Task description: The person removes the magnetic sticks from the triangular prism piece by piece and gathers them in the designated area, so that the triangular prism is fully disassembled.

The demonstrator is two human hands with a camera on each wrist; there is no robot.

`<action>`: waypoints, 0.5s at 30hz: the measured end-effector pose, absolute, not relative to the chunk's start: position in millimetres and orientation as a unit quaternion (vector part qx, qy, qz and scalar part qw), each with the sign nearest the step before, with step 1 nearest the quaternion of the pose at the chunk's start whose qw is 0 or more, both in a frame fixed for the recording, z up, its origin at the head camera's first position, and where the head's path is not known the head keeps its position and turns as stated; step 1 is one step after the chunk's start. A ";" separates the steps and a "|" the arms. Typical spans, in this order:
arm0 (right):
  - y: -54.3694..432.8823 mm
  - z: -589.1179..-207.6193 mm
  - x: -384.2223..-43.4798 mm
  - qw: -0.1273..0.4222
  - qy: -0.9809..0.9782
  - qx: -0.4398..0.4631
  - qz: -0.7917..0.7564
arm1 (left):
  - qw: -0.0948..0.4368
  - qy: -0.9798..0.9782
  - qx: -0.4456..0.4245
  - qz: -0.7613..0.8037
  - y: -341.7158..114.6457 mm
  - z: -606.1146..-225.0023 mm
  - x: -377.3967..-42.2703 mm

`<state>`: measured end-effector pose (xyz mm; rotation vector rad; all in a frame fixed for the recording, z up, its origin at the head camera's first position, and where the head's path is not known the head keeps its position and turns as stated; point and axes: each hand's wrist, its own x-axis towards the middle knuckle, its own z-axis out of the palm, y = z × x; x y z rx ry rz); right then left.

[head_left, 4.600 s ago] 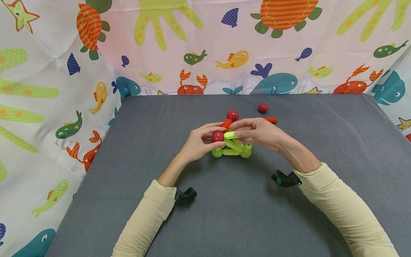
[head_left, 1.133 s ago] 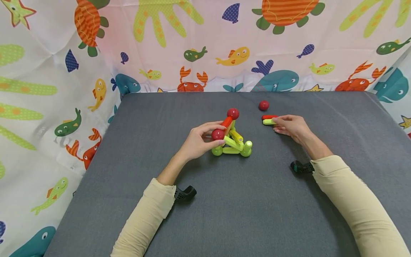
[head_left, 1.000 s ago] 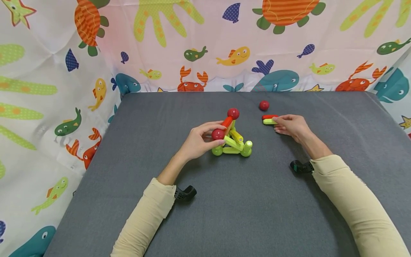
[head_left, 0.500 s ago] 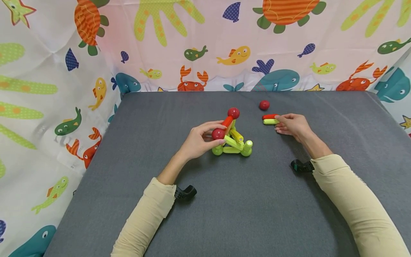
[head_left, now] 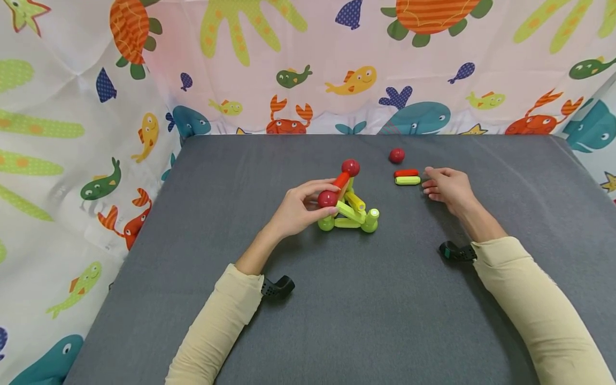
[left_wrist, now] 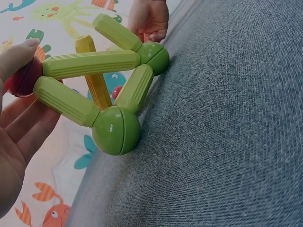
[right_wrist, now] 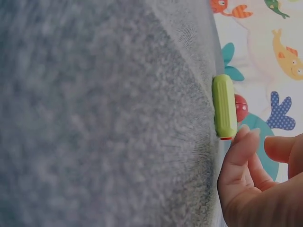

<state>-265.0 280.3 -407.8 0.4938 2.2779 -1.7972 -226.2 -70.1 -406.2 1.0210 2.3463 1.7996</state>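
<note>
My left hand (head_left: 298,210) pinches a red ball (head_left: 328,199) between thumb and fingers. That ball is one corner of a structure of magnetic rods and balls, with green balls (left_wrist: 116,130) low at the front and light green rods (left_wrist: 90,64) between them. A red rod (head_left: 341,181) rises from the held ball to another red ball (head_left: 351,167) on top, and a yellow rod (head_left: 354,201) leans inside. My right hand (head_left: 449,188) holds nothing, its thumb and fingers apart, just right of a loose light green rod (head_left: 407,181).
A loose red rod (head_left: 406,172) lies alongside the green one, and a loose red ball (head_left: 397,155) sits behind them. Grey cloth (head_left: 308,310) covers the table. A patterned sea-animal curtain (head_left: 231,59) hangs along the back and left.
My right hand has taken the light green rod from the structure, laid it beside the loose red rod, let go and drawn slightly right. My left hand keeps its grip in place.
</note>
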 end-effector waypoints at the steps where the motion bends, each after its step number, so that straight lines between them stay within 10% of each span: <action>1: 280.5 -407.0 -264.2 0.100 0.769 0.169 -0.608 | 0.007 0.749 0.327 0.576 -70.2 -406.0 -226.1; 15: 280.7 -406.8 -252.5 0.139 0.689 0.147 -0.696 | 0.005 0.741 0.335 0.582 -69.8 -406.4 -226.2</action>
